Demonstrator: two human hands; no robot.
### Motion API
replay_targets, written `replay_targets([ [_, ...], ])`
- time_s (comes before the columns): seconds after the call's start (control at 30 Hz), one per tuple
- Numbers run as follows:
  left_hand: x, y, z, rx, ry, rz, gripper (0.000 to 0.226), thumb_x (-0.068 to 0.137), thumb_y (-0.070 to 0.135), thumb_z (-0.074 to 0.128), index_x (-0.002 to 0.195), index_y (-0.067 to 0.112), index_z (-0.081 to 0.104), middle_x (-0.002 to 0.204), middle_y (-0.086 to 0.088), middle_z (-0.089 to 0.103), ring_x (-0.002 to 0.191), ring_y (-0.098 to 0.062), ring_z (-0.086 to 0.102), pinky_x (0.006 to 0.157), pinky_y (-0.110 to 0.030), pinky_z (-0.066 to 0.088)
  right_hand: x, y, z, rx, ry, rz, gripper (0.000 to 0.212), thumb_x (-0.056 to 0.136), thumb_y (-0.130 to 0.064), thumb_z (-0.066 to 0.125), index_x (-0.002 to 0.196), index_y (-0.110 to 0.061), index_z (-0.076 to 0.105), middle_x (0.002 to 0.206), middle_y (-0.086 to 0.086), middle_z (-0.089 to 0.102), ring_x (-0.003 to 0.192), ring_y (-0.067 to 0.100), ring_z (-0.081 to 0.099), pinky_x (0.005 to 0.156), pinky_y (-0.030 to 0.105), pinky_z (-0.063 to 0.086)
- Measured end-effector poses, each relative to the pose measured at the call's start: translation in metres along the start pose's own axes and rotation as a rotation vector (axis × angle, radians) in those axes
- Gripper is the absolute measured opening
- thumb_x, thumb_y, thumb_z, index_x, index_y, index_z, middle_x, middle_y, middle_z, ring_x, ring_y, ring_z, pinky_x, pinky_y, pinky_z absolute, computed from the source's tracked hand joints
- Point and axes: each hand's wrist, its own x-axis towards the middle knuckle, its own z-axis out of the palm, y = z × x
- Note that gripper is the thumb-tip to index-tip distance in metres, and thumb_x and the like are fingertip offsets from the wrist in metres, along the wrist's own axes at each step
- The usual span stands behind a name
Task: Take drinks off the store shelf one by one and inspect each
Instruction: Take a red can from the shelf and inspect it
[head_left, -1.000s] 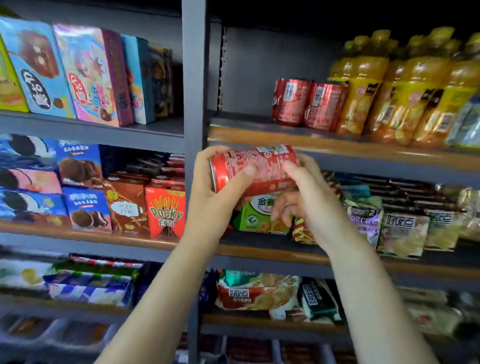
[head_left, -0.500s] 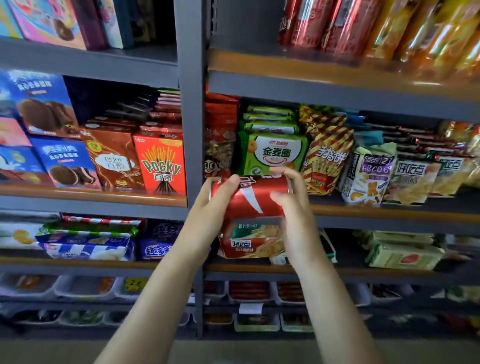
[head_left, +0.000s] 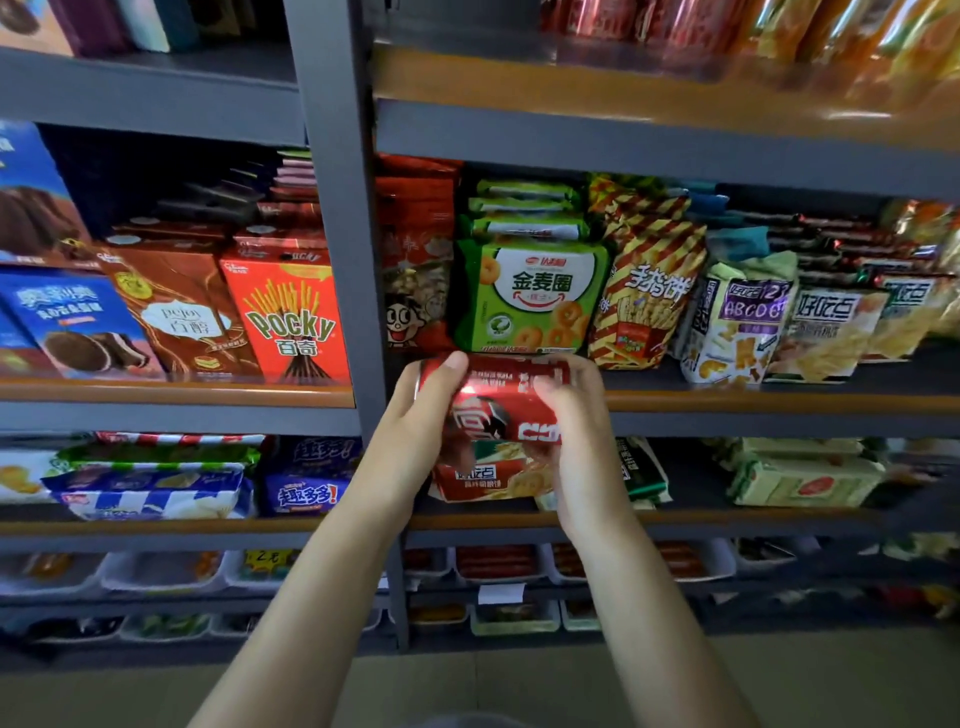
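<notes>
Red can (head_left: 498, 400) lies sideways, held off the shelving, in front of middle shelf's front edge (head_left: 727, 402). L hand (head_left: 415, 431) & R hand (head_left: 576, 436), 2 in all, grip its ends, fingers curled round it.

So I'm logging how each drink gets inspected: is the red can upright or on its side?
On its side: the red can lies level, left hand and right hand gripping its two ends.
</notes>
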Motion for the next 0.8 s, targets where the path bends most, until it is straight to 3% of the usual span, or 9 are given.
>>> replay_targets([
  [0.1,0.002,0.0,-0.004,-0.014,0.021,-0.006,0.035,0.096,0.056,0.052,0.11,0.024,0.055,0.076,0.003,0.067,0.051,-0.004,0.062,0.049,-0.019,0.047,0.002,0.008,0.0,0.009,-0.055,-0.018,0.044,0.074,-0.026,0.059,0.118,-0.028,0.055,0.108,0.0,0.068,0.088,0.008,0.072,0.071,0.026,0.057],
  [0.23,-0.003,0.003,-0.012,0.01,-0.003,0.134,0.021,0.097,0.03,0.062,0.115,0.022,0.056,0.09,0.003,0.067,0.067,-0.005,0.069,0.052,-0.019,0.051,0.008,0.012,0.004,-0.046,-0.049,0.074,0.039,0.078,-0.048,0.055,0.114,-0.034,0.057,0.108,0.003,0.069,0.093,0.013,0.072,0.076,0.034,0.06],
  [0.3,-0.003,0.002,-0.017,0.016,-0.058,0.187,0.026,0.093,0.022,0.07,0.115,0.025,0.056,0.093,0.012,0.069,0.079,-0.006,0.071,0.059,-0.021,0.054,0.01,0.008,0.007,-0.123,-0.013,0.118,0.041,0.077,-0.063,0.047,0.106,-0.036,0.057,0.103,0.002,0.069,0.092,0.016,0.071,0.07,0.033,0.06],
  [0.37,-0.004,0.001,-0.021,0.027,-0.115,0.244,0.036,0.085,0.02,0.067,0.118,0.026,0.054,0.094,0.022,0.067,0.087,-0.004,0.07,0.067,-0.023,0.056,0.011,0.005,0.007,-0.181,-0.007,0.111,0.046,0.077,-0.067,0.042,0.108,-0.036,0.056,0.099,-0.002,0.068,0.086,0.012,0.069,0.054,0.02,0.051],
  [0.5,-0.003,-0.003,-0.02,-0.012,-0.185,0.278,0.042,0.084,0.011,0.066,0.12,0.027,0.053,0.099,0.022,0.065,0.093,-0.005,0.067,0.073,-0.025,0.056,0.01,0.001,0.006,-0.164,0.005,0.043,0.04,0.079,-0.059,0.049,0.11,-0.035,0.056,0.101,-0.004,0.068,0.075,0.0,0.07,0.051,0.016,0.048],
  [0.63,0.001,-0.005,-0.016,-0.143,-0.154,0.179,0.018,0.09,0.019,0.066,0.106,0.026,0.061,0.102,0.011,0.066,0.092,-0.01,0.068,0.066,-0.025,0.055,0.011,0.001,0.0,-0.071,0.007,-0.019,0.035,0.078,-0.041,0.06,0.112,-0.034,0.057,0.113,0.006,0.066,0.089,0.008,0.072,0.062,0.019,0.055],
  [0.7,0.003,-0.004,-0.017,-0.12,-0.159,0.12,0.024,0.084,0.026,0.073,0.107,0.024,0.066,0.103,0.006,0.068,0.088,-0.012,0.07,0.061,-0.025,0.054,0.009,-0.002,-0.003,-0.07,0.009,-0.037,0.034,0.076,-0.038,0.06,0.11,-0.035,0.057,0.116,0.005,0.063,0.093,0.009,0.07,0.062,0.017,0.054],
  [0.8,0.0,-0.004,-0.013,-0.069,-0.279,0.016,0.046,0.079,0.031,0.069,0.124,0.025,0.063,0.11,0.0,0.074,0.096,-0.02,0.073,0.071,-0.026,0.058,0.009,-0.004,-0.003,-0.061,0.027,-0.031,0.035,0.074,-0.039,0.059,0.108,-0.031,0.057,0.11,0.004,0.064,0.082,0.008,0.071,0.065,0.026,0.058],
])
